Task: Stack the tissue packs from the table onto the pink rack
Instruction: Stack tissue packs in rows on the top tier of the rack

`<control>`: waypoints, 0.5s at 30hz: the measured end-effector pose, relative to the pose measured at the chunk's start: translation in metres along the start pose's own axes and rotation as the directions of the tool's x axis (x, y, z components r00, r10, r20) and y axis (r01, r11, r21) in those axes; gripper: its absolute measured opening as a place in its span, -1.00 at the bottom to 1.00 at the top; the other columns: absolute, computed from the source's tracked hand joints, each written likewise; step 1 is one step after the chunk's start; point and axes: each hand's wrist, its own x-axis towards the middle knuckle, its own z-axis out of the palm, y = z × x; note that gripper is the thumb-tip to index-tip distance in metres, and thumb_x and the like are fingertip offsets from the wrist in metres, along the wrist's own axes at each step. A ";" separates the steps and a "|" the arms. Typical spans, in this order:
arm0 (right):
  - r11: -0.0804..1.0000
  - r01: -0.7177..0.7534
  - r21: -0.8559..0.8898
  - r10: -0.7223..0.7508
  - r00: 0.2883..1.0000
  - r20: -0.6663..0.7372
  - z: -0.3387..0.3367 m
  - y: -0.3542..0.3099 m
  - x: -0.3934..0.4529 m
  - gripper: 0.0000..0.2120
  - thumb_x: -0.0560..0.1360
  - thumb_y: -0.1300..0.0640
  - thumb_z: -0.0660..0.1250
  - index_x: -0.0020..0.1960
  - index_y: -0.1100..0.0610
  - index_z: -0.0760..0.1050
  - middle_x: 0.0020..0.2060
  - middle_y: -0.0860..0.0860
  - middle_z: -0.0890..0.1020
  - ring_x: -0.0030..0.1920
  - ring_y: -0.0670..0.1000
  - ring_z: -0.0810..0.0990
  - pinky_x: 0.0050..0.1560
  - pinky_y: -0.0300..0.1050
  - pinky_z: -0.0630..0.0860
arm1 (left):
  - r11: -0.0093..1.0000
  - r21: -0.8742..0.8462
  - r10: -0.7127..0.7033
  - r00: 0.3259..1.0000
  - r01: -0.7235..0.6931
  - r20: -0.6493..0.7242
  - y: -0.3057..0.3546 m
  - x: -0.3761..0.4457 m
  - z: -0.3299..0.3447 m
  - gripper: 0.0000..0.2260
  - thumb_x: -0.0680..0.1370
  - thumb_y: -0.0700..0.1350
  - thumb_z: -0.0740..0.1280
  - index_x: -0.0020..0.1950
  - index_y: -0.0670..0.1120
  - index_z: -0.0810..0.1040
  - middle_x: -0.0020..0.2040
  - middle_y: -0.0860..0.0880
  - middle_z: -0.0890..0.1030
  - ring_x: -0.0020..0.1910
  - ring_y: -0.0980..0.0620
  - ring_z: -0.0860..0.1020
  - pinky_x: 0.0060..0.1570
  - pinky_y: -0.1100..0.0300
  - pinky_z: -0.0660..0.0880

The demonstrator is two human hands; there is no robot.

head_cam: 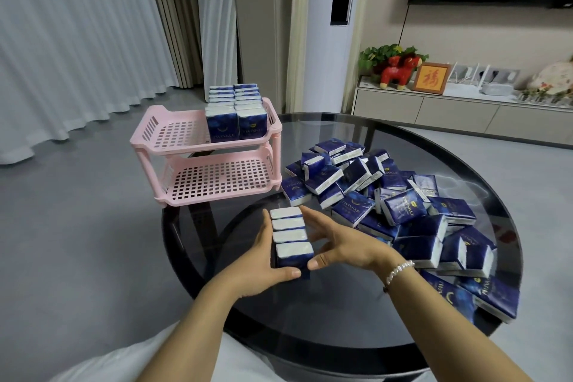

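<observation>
Both hands, left hand (263, 260) and right hand (338, 245), clasp a row of four dark-blue plastic-wrapped tissue packs (291, 237) near the round black glass table's (341, 347) near-left edge. Two rows already fill the pink slotted plastic rack's (173, 136) top-tier right end; its lower tier holds nothing; a large loose heap (397, 205) remains.

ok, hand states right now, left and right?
Left hand: holding the row of four tissue packs, thumb curled round.
Right hand: holding the same row's other side.
</observation>
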 end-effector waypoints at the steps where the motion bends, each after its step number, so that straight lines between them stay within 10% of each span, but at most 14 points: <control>1: 1.000 -0.001 -0.009 0.001 1.000 0.000 0.000 0.000 0.000 -0.07 0.33 0.24 0.50 0.47 -0.19 0.04 0.40 -0.16 0.31 0.26 -0.02 0.46 0.16 -0.09 0.52 | 1.000 0.008 -0.002 1.000 0.002 0.000 0.000 -0.001 0.001 0.05 0.50 -0.05 0.40 0.42 0.05 -0.54 0.56 0.12 -0.14 0.45 0.22 0.03 0.31 0.33 0.07; 8: 0.997 0.024 -0.067 -0.029 0.997 -0.078 0.001 -0.008 0.005 -0.25 0.36 0.23 0.49 0.39 -0.18 0.24 0.29 -0.10 0.46 0.05 -0.02 0.56 0.03 -0.21 0.53 | 0.999 0.041 -0.024 0.998 0.026 -0.049 0.005 -0.001 -0.001 -0.03 0.54 0.01 0.34 0.43 0.04 -0.52 0.56 0.10 -0.19 0.52 0.12 0.00 0.35 0.30 0.06; 15: 0.987 0.132 -0.093 -0.138 0.988 -0.065 -0.013 -0.060 0.016 -0.38 0.33 0.13 0.50 0.29 -0.20 0.34 0.20 -0.12 0.55 0.01 0.11 0.59 0.06 -0.16 0.54 | 0.980 -0.132 0.130 0.981 -0.149 -0.141 0.028 -0.012 -0.049 -0.13 0.38 -0.02 0.51 0.53 0.17 0.04 0.32 0.33 0.38 0.29 0.35 0.37 0.30 0.41 0.30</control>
